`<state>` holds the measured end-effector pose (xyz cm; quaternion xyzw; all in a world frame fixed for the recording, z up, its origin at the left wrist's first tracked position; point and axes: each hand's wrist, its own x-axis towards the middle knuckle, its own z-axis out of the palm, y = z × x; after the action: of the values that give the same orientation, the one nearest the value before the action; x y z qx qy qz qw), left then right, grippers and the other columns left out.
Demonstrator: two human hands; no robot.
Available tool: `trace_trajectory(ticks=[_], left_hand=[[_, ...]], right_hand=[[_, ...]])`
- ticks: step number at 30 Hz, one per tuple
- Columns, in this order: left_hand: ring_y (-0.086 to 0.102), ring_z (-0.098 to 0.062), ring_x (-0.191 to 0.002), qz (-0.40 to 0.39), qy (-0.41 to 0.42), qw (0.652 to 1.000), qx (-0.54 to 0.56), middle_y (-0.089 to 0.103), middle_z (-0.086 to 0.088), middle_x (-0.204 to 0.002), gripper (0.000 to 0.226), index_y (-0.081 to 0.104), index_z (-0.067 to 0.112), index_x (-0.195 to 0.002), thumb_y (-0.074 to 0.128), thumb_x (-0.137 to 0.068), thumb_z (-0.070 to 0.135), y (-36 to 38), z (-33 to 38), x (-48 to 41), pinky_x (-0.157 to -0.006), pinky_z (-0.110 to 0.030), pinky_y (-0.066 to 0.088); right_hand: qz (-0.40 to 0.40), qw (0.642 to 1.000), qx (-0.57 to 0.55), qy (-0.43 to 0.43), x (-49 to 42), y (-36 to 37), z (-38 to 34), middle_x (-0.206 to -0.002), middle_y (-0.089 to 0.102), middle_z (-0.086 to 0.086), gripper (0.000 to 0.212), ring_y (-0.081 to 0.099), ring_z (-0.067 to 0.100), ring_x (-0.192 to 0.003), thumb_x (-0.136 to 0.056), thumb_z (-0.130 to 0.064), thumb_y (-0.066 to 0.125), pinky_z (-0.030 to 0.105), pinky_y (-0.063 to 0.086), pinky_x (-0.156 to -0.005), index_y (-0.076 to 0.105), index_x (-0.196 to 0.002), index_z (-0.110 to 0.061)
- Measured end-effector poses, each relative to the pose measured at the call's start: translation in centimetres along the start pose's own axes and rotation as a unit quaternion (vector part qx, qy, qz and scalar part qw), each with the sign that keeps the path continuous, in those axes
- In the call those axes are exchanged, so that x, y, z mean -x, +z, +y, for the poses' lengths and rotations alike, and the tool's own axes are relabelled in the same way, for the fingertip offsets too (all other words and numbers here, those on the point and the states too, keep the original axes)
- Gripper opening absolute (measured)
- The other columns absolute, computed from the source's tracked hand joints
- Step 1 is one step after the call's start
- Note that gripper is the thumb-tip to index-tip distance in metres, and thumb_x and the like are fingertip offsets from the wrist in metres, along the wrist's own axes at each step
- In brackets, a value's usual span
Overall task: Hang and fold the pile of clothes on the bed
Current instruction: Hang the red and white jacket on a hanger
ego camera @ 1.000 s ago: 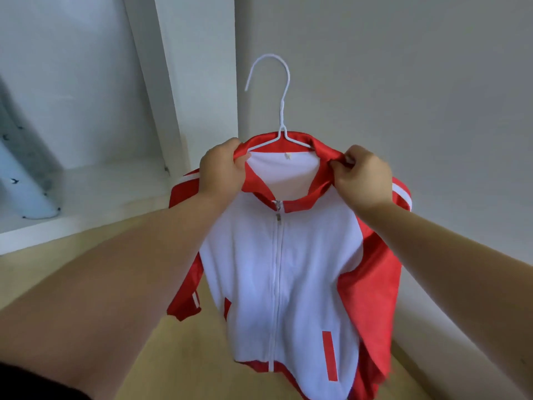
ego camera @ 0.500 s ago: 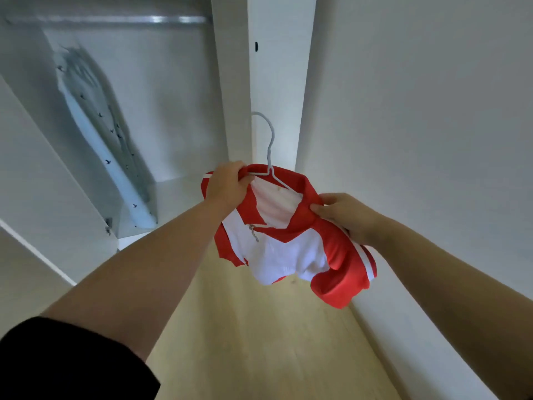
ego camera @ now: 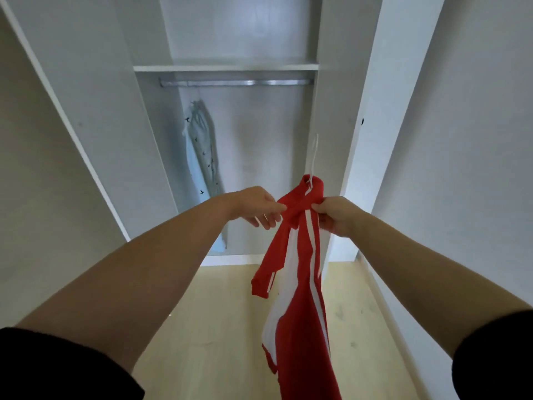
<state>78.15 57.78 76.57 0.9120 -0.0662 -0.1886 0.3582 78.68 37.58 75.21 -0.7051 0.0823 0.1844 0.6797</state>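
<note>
A red and white zip jacket hangs edge-on from a thin white wire hanger, whose hook sticks up above the collar. My left hand pinches the red shoulder on the left side. My right hand grips the other shoulder near the white stripes. Both hands hold the jacket in front of the open wardrobe, well below its metal rail.
A pale blue garment with small dark bird prints hangs from the rail at the left. A white shelf sits above the rail. White wardrobe panels stand either side, with light wooden floor below.
The view swung up to face the wardrobe. The jacket turned edge-on and hangs full length instead of bunched. Both hands moved to its shoulders, closer together.
</note>
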Motion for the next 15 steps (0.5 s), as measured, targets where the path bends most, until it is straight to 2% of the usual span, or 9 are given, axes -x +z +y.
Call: trace_trajectory(ticks=[3,6,10,12,15], left_hand=[[0.072,-0.01,-0.076,-0.072,-0.022,0.997,-0.001,0.075,0.005,-0.079,0.04,0.071,0.019,-0.085,0.056,-0.088,0.057,-1.6,-1.1,-3.0,-0.063,-0.021,0.055],[0.072,-0.014,-0.072,-0.079,-0.046,0.996,-0.019,0.074,0.003,-0.078,0.042,0.071,0.017,-0.088,0.06,-0.085,0.056,-3.5,-2.0,-6.9,-0.058,-0.022,0.055],[0.068,-0.015,-0.057,0.029,-0.064,0.997,-0.02,0.068,0.002,-0.062,0.024,0.064,0.013,-0.081,0.056,-0.093,0.033,-5.6,-2.9,-13.5,-0.054,-0.021,0.054],[0.061,-0.015,-0.057,0.098,-0.078,0.991,-0.048,0.059,0.002,-0.063,0.024,0.059,0.012,-0.078,0.048,-0.096,0.023,-7.1,-3.6,-16.7,-0.058,-0.018,0.05],[0.052,-0.022,-0.07,0.171,-0.086,0.979,-0.066,0.054,-0.006,-0.076,0.03,0.062,0.001,-0.094,0.039,-0.1,0.019,-10.2,-5.2,-20.7,-0.059,-0.024,0.043]], right_hand=[[-0.019,1.0,0.005,-0.001,-5.4,2.4,-1.0,-0.104,0.064,0.019,0.025,0.064,0.027,-0.088,-0.095,0.005,0.048,0.036,0.053,-0.084,0.053,-0.118,0.008],[-0.038,0.999,0.009,-0.005,-11.8,4.0,-2.8,-0.091,0.066,0.014,0.021,0.066,0.025,-0.083,-0.093,0.005,0.051,0.037,0.054,-0.084,0.057,-0.112,0.007],[-0.063,0.998,-0.017,0.001,-21.0,5.4,-6.3,-0.089,0.069,0.012,0.011,0.068,0.022,-0.08,-0.091,0.005,0.054,0.032,0.056,-0.069,0.06,-0.1,0.001],[-0.092,0.996,-0.018,0.004,-25.1,6.1,-8.1,-0.087,0.068,0.01,0.009,0.066,0.02,-0.081,-0.092,0.003,0.054,0.033,0.055,-0.075,0.061,-0.092,-0.003],[-0.122,0.992,-0.008,-0.007,-30.3,7.7,-10.6,-0.082,0.066,0.007,0.01,0.063,0.017,-0.078,-0.094,-0.001,0.053,0.034,0.052,-0.083,0.059,-0.088,-0.006]])
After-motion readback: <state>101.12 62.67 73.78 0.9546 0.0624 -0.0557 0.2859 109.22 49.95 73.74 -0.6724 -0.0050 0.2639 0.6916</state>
